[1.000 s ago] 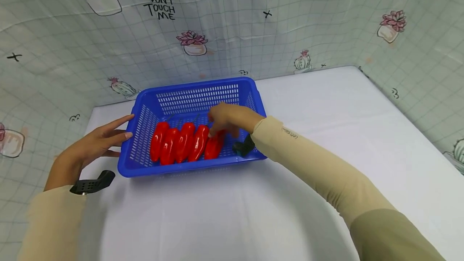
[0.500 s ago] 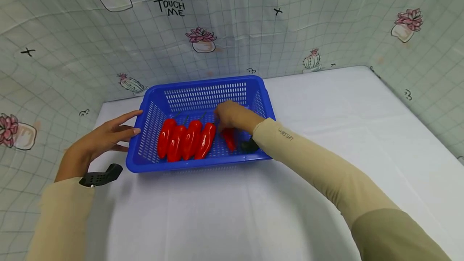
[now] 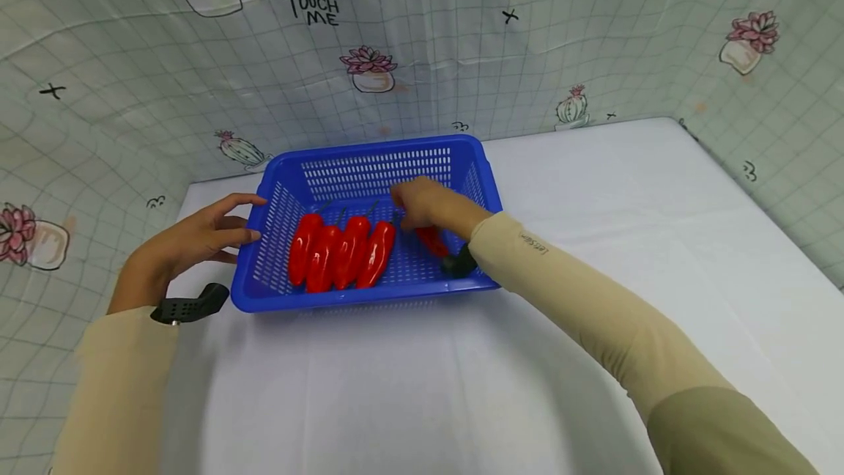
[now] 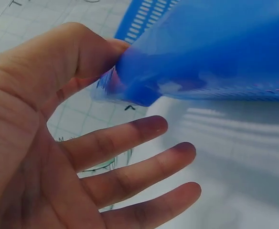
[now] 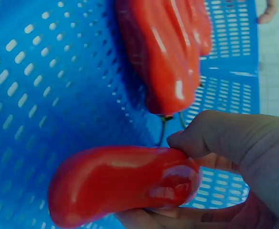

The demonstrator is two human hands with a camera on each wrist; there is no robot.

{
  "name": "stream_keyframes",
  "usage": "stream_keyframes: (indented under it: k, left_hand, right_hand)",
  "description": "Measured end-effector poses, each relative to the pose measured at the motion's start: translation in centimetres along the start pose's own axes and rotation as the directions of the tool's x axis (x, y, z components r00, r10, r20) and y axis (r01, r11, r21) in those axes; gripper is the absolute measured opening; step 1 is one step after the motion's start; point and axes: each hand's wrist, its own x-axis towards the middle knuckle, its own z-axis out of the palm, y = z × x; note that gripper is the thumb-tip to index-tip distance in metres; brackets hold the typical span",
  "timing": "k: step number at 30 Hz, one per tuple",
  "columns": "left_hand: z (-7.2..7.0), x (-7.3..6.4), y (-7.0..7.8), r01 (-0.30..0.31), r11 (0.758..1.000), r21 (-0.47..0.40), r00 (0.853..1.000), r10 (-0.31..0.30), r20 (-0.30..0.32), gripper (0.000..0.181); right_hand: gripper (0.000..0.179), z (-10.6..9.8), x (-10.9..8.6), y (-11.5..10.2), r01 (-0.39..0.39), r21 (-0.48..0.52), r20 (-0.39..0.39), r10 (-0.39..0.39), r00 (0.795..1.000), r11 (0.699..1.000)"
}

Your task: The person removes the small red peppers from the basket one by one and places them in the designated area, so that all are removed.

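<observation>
Your right hand (image 5: pixel 235 176) is gripping a red pepper (image 5: pixel 106 183) near one end, thumb on one side, fingers on the other. It's sitting inside the blue basket (image 3: pixel 376 301), right of and apart from the row of four other peppers (image 3: pixel 348 255); can't tell if it's touching the floor. In the head view your hand is hiding much of it, with the free end pointing toward the near right.

Your left hand (image 3: pixel 198 240) isn't clasping anything: thumb and forefinger are touching the basket's left side, the other fingers are extending free.

Handling, my read: you're probably dealing with something light and fairly stiff. Skin is shining, so expecting some slip is fair; being round and curved, it could be twisting in a loose pinch. Real or plastic, can't tell, so you're safer squeezing moderately than hard. You're best holding across the thick body, thumb opposing fingers, as you're doing now. Stems on the row are looking thin, so hanging any pepper by one is risking a snap
</observation>
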Motion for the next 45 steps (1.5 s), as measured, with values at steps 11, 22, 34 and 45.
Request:
stream_keyframes:
  k: [11, 22, 34, 45]
  left_hand:
    - [-0.3, 0.3, 0.0, 0.000, 0.997, -0.071, 1.000, 0.001, 0.007, 0.055]
    - [-0.3, 1.6, 1.4, 0.023, 0.999, 0.030, 1.000, -0.023, 0.016, 0.035]
    - [-0.8, 1.2, 1.0, 0.056, 0.998, -0.018, 0.996, -0.054, 0.067, 0.034]
    - [-1.1, 1.0, 0.9, 0.108, 0.994, -0.003, 0.989, -0.107, 0.103, 0.040]
  right_hand:
    - [0.044, -1.0, -0.9, 0.3, 0.047, 0.047, -0.059, -0.044, 0.997, 0.998]
    - [0.045, -1.0, -1.4, 1.5, 0.024, 0.115, -0.048, -0.019, 0.999, 0.993]
    - [0.040, -2.5, -2.4, 1.4, 0.108, 0.096, -0.114, -0.097, 0.989, 0.989]
    - [0.043, -5.2, -5.0, 2.2, 0.128, 0.094, -0.165, -0.111, 0.980, 0.987]
